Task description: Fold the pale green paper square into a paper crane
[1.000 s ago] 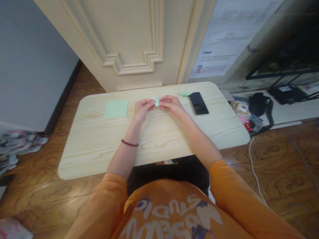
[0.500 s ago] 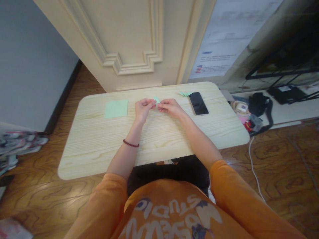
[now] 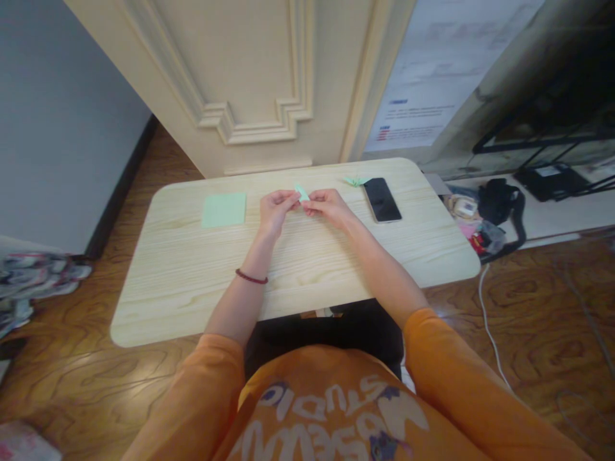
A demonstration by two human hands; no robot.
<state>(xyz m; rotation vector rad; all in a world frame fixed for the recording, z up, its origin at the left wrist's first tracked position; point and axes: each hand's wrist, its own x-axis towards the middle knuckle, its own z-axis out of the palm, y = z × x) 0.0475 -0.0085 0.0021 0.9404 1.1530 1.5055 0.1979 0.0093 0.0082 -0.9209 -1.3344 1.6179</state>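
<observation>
A small folded piece of light green paper [image 3: 301, 193] is pinched between my two hands, over the far middle of the table. My left hand [image 3: 277, 208] grips its left side with thumb and fingertips. From the right, my right hand [image 3: 328, 206] pinches its lower end. The exact folds are too small to make out. To the left of my hands lies a square green sheet or pad of paper [image 3: 223, 210]. A folded green paper shape [image 3: 355, 181] with pointed parts rests at the back right, by the top of a phone [image 3: 382, 200].
The pale wooden table [image 3: 192, 275] has rounded corners and stands against a cream panelled door or wall [image 3: 250, 70]. On the right, a low shelf holds a bin of small items [image 3: 480, 221]. A white cable [image 3: 490, 326] runs over the floor. Shoes [image 3: 41, 275] sit at the left.
The folded paper has turned slightly between my fingertips and shows a little more of its surface. Both hands stay in nearly the same place.
</observation>
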